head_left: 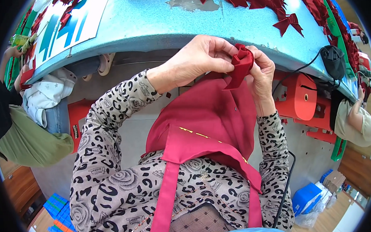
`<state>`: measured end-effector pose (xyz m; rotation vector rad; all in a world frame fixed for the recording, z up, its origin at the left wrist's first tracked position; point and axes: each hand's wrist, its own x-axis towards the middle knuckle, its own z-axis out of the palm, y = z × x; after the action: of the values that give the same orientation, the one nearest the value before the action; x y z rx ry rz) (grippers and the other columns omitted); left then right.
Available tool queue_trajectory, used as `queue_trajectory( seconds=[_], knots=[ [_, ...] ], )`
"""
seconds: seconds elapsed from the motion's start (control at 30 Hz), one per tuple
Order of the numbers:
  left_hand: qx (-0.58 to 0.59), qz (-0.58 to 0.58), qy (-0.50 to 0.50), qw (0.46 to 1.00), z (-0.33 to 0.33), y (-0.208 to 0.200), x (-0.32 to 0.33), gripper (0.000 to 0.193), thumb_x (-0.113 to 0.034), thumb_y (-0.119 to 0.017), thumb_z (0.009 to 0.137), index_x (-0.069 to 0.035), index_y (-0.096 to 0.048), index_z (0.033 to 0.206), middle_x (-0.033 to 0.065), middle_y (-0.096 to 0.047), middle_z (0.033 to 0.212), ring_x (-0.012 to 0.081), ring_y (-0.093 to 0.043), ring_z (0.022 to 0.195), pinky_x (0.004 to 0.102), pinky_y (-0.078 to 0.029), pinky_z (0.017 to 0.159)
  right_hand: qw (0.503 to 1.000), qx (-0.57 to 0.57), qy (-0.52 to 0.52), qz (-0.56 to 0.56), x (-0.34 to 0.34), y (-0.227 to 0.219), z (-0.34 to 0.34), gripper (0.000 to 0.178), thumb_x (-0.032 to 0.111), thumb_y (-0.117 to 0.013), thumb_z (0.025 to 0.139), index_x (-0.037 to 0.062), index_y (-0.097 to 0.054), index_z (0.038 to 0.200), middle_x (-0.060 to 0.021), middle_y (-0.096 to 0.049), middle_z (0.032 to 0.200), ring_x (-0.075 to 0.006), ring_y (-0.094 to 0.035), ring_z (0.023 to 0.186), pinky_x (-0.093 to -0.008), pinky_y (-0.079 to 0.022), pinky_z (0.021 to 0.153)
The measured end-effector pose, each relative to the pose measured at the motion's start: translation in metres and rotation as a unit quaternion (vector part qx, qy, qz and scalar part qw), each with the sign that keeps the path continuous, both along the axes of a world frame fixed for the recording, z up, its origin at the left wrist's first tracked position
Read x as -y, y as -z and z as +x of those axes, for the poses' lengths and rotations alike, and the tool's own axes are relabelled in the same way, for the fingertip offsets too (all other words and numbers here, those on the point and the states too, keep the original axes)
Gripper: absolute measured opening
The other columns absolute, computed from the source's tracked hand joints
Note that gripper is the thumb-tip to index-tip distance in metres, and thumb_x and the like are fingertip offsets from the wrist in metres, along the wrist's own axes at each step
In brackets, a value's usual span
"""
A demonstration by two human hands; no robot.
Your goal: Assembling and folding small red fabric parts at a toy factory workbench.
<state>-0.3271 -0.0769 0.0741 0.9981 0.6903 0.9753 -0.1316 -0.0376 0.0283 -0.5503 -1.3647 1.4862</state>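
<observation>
Between both hands, just past the near edge of the blue table, I hold a dark red velvet ribbon bow (242, 65), folded in loops with a tail hanging down. My left hand (205, 58) pinches its left side between thumb and fingers. On its right side, my right hand (262, 70) grips it with bent fingers and thumb. Below it hangs the red apron (202, 111) that I wear. Finished-looking red velvet bows (289, 24) lie on the table, the nearest a little right of my hands.
The blue table (147, 34) curves across the front, with a white board (69, 27) at its left. A black pouch-like thing with a cable (332, 58) hangs at the right edge. Red stools (298, 97) stand below. Other people sit at left (35, 136) and right (356, 124).
</observation>
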Motion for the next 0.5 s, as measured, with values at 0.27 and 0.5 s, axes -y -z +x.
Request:
queue_trajectory(
  seconds=[0.27,0.5],
  knots=[
    [-0.087,0.073,-0.016,0.993,-0.009,0.001,0.013,0.028,-0.010,-0.062,0.081,0.006,-0.057,0.104,0.0080,-0.063,0.091,0.0097,-0.059,0.079,0.0232,-0.048,0.074,0.997,-0.053,-0.014,-0.051,0.009,0.007,-0.015,0.007,0.002,-0.060,0.080,0.0006,-0.060,0.086,0.0006,-0.055,0.086,-0.0080,-0.052,0.080,-0.0214,-0.043,0.074],
    [-0.014,-0.024,-0.008,1.000,-0.013,0.004,0.013,0.025,-0.014,-0.061,0.085,0.003,-0.059,0.102,0.0050,-0.063,0.090,0.0077,-0.059,0.083,0.0219,-0.048,0.079,0.997,-0.041,-0.057,-0.012,0.009,0.007,-0.014,0.006,0.000,-0.062,0.081,-0.0003,-0.060,0.086,-0.0013,-0.055,0.085,-0.0092,-0.051,0.077,-0.0215,-0.043,0.074]
  ],
)
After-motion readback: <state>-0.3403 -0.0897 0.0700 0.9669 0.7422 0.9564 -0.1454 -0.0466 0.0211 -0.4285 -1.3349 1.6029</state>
